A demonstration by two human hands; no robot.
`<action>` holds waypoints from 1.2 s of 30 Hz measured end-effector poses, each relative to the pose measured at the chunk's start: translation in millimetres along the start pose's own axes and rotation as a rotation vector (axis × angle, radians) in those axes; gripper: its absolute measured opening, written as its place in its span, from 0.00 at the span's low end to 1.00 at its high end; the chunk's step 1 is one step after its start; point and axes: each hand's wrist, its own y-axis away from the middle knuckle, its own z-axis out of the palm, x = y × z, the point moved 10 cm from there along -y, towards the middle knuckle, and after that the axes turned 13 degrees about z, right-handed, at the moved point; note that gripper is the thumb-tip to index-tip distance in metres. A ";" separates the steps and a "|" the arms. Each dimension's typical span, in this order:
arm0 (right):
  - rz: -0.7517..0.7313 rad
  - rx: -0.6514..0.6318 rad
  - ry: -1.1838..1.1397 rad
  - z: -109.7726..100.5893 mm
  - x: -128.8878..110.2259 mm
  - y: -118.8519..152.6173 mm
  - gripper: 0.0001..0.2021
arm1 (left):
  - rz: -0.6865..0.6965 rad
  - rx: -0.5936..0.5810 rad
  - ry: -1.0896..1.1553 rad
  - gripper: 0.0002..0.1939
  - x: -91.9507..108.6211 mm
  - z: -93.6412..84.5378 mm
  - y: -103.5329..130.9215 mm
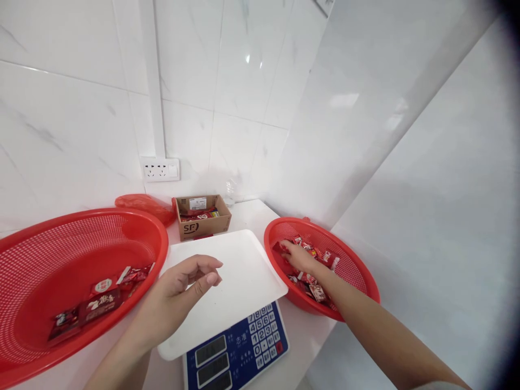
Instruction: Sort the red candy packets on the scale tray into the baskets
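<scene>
**Inspector:** White marble-look tiles close the corner on two sides, with a wall socket on the left wall above a white counter. Start at the left.

**Assistant:** Large red mesh basket at far left, holding a few red snack packets low on its near side. Behind it lies a crumpled red plastic bag, touching the basket's rim as far as can be seen. Just beside that stands a small open cardboard box with more red packets inside.

**Inspector:** Left hand?

**Assistant:** Left hand hovers over the near left corner of the white scale tray, fingers loosely curled, thumb near the forefinger, holding nothing. The tray is bare. Below it shows the scale's blue keypad panel, its displays dark.

**Inspector:** And the right?

**Assistant:** Right hand is down inside the smaller red basket, just right of the tray. Its fingers rest on the packet pile. Whether they have closed on a packet I cannot tell; the fingertips are hidden among the wrappers.

**Inspector:** Handling assessment of the packets?

**Assistant:** In my judgement, light and flat. The wrappers look glossy, so likely slick and crinkly, soft rather than stiff, with no real breakage risk. Best taken by pinching a sealed edge or gripping across the flat faces; a loose scoop would probably let some slide off one another.
</scene>
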 end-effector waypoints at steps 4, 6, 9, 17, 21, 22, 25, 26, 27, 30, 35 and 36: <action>0.040 0.094 -0.235 -37.9 -15.2 12.3 0.16 | -0.007 -0.011 0.010 0.15 -0.6 4.4 -1.7; -0.001 0.047 -0.361 -41.9 -37.2 32.5 0.17 | -0.018 -0.029 0.008 0.15 -1.6 8.7 -3.2; -0.104 -0.076 -0.528 -32.0 -81.1 73.4 0.21 | -0.032 -0.069 -0.003 0.16 -3.3 16.4 -4.8; -0.312 -0.399 -0.789 23.2 -172.9 146.9 0.13 | 0.057 -0.074 0.067 0.12 8.7 21.7 -5.5; -0.336 -0.343 -0.823 26.6 -180.4 151.8 0.17 | 0.047 -0.014 0.085 0.13 11.8 15.6 -4.5; -0.338 -0.316 -0.806 25.4 -180.3 152.2 0.17 | 0.046 -0.009 0.101 0.14 12.7 15.7 -4.4; -0.360 -0.219 -0.731 18.3 -180.5 154.9 0.19 | 0.048 0.008 0.153 0.15 15.1 17.3 -4.6; -0.366 -0.190 -0.714 15.7 -180.7 156.1 0.19 | 0.049 0.003 0.169 0.16 16.0 19.1 -4.6; -0.369 -0.165 -0.705 13.5 -180.7 157.4 0.19 | 0.050 -0.008 0.178 0.16 16.8 21.4 -4.5; -0.369 -0.124 -0.690 10.9 -179.5 160.2 0.19 | 0.046 -0.035 0.145 0.17 16.9 24.5 -3.9; -0.373 -0.092 -0.606 7.2 -161.8 154.0 0.16 | 0.033 -0.019 -0.157 0.17 8.7 3.1 -7.5; -0.351 -0.052 -0.571 2.2 -152.0 148.8 0.16 | 0.011 -0.027 -0.257 0.17 4.5 -3.1 -8.8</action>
